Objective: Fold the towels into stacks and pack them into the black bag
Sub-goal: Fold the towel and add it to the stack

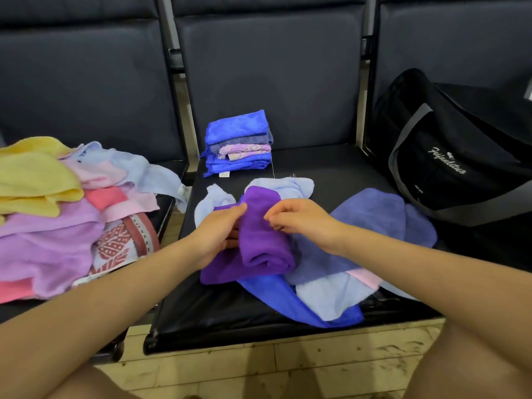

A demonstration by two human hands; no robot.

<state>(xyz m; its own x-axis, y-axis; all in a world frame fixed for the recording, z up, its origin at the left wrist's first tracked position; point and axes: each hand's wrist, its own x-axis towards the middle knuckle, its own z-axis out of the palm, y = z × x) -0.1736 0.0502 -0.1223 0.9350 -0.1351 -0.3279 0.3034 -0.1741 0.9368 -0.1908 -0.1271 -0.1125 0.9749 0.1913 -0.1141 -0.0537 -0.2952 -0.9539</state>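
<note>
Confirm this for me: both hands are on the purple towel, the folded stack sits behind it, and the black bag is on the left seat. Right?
Not quite. The head view shows the black bag on the right seat. The rest holds: left hand and right hand on the purple towel, folded stack behind it.

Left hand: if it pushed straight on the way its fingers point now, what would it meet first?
The left hand already grips the purple towel, so that comes first. Beyond it, probably the loose pale blue towel, then the folded stack further back. Depth is uncertain.
</note>
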